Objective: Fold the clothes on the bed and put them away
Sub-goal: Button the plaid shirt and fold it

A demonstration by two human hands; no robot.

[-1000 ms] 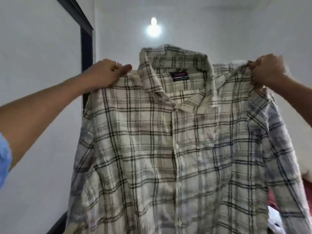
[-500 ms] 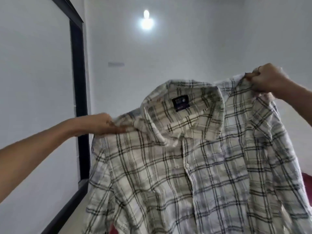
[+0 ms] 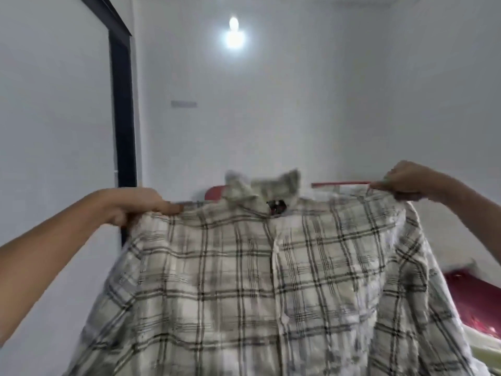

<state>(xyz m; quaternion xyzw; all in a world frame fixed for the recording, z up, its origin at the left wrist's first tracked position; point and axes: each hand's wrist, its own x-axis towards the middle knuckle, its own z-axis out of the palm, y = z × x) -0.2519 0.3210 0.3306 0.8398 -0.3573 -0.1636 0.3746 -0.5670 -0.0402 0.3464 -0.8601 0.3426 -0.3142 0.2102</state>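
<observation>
Left hand [image 3: 141,203] and right hand [image 3: 404,179] each pinching one shoulder of cream plaid cotton shirt [image 3: 257,289], spread above red bed [image 3: 477,302].

This is a bedroom in a home. Plain white walls [image 3: 298,104] meet in a corner, lit by a bare glowing bulb [image 3: 233,36] mounted high. A dark door frame [image 3: 123,118] runs along the left. Behind a held-up plaid shirt [image 3: 257,280], a bed with red bedding [image 3: 477,299] lies against the wall.
</observation>
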